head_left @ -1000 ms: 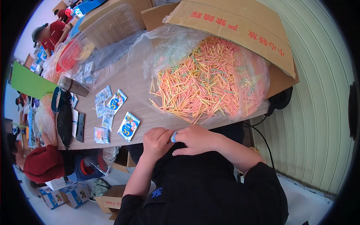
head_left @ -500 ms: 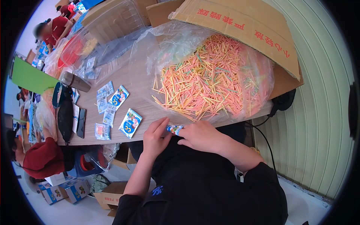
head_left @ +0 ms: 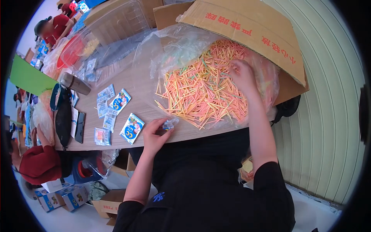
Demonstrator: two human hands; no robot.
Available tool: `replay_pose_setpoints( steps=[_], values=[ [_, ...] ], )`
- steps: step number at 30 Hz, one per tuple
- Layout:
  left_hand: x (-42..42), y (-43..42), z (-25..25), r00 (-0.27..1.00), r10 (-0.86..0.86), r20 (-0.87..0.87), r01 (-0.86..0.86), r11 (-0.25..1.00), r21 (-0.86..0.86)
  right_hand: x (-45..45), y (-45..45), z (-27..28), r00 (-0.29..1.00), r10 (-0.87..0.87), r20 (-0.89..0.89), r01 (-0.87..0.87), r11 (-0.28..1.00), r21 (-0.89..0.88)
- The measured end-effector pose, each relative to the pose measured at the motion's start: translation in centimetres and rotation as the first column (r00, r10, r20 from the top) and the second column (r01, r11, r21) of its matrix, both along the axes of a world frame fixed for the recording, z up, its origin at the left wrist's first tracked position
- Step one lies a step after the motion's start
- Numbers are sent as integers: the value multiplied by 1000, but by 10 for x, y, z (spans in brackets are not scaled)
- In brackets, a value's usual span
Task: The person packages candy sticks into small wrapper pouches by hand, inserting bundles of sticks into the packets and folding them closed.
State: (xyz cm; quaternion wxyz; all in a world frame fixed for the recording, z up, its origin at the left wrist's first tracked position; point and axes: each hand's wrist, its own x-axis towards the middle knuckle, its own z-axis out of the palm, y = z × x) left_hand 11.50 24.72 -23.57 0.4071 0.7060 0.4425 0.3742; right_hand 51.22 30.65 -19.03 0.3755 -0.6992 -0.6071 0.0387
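My left hand (head_left: 154,135) is at the front edge of the table, with thumb and fingers closed on a small clear-and-blue plastic packet (head_left: 170,124). Over the heap of thin pink, yellow and green sticks (head_left: 205,92) is my right hand (head_left: 243,77). Its fingers are bent down among the sticks, and what is between the fingertips is hidden. The heap lies in a clear plastic bag (head_left: 185,46) spilling from a cardboard box (head_left: 247,34). Left of my left hand lies a blue-and-white printed packet (head_left: 132,128), with another printed packet (head_left: 120,101) farther back.
Several smaller clear packets (head_left: 109,119) lie beside the printed ones. Farther left are a phone (head_left: 80,127), a black pouch (head_left: 64,125) and a metal flask (head_left: 75,83). A clear plastic tub (head_left: 116,23) stands at the back. A person in red (head_left: 40,164) sits at the left.
My right hand has left the packet by my left hand and moved up and right onto the heap of sticks. My left hand keeps the packet, shifted slightly left.
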Motion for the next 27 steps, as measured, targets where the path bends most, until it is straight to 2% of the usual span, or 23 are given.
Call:
replay_pose_setpoints(
  steps=[2, 5, 7, 8, 10, 12, 13, 16, 17, 19, 21, 22, 24, 25, 27],
  values=[
    [0, -1, 0, 1000, -19, -15, 19, 999, 35, 28, 35, -10, 998, -24, -55, 17, 992, -125],
    [-1, -1, 1, 999, -24, -32, 25, 1000, 8, 74, 99, -32, 996, -86, 5, 86, 990, -110],
    [-1, 1, 2, 999, -26, -19, 26, 1000, 5, 47, 31, 58, 908, 6, -418, 25, 997, 69],
    [-1, 0, 2, 1000, -27, -7, 27, 1000, -2, 48, 32, 71, 909, 6, -417, 24, 997, 67],
    [0, -1, 1, 1000, -24, 6, 24, 1000, -19, 58, 40, 85, 610, 130, -781, 155, 947, 280],
    [1, -1, 4, 1000, -22, 8, 22, 1000, -1, 62, 45, 94, 189, 329, -925, 367, 850, 377],
    [1, -1, 4, 1000, -20, 10, 20, 1000, 7, 54, 40, 105, 189, 322, -928, 364, 855, 371],
    [1, -1, 7, 1000, -15, 14, 15, 1000, 1, 26, 21, 131, 367, 18, -930, 339, 928, 152],
    [2, -1, 6, 1000, -15, 15, 15, 1000, 3, 39, 24, 121, 370, 17, -929, 337, 929, 151],
    [1, -1, 5, 1000, -15, 14, 15, 1000, -11, 63, 35, 103, 730, -133, -670, 332, 926, 178],
    [0, 0, 5, 1000, -17, 7, 17, 999, -31, 83, 46, 85, 926, -261, -272, 321, 924, 207],
    [0, 0, 5, 1000, -20, 5, 21, 999, -26, 93, 50, 75, 949, -312, -47, 314, 924, 217],
    [1, 0, 4, 1000, -4, 15, 5, 998, -60, 113, 55, 60, 840, -370, 397, 299, 926, 231],
    [1, -1, 4, 1000, 5, 19, -3, 997, -80, 120, 60, 49, 839, -375, 395, 304, 924, 231],
    [1, 0, 4, 1000, -4, 15, 5, 999, -48, 127, 68, 37, 920, -324, 222, 276, 935, 223]
  ],
)
